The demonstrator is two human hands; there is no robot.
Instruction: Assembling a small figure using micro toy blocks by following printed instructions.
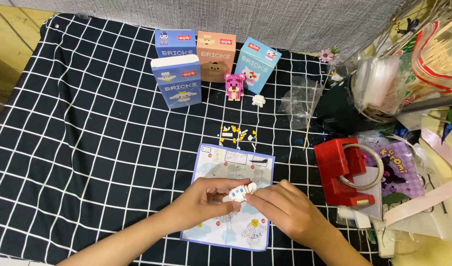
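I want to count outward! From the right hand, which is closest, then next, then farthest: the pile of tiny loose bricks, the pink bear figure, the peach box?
From the right hand:
1. Loose bricks, just beyond the instruction sheet.
2. Pink bear figure, farther back.
3. Peach box, behind the bear.

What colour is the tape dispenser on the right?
Red: the tape dispenser, clearest in the head view.

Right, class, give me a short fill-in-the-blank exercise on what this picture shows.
1. Both hands hold a small ____ brick build.
2. The hands work above a printed ____ sheet.
3. The finished brick figure by the boxes is ____.
4. The tape dispenser is ____.

Missing words: white; instruction; pink; red
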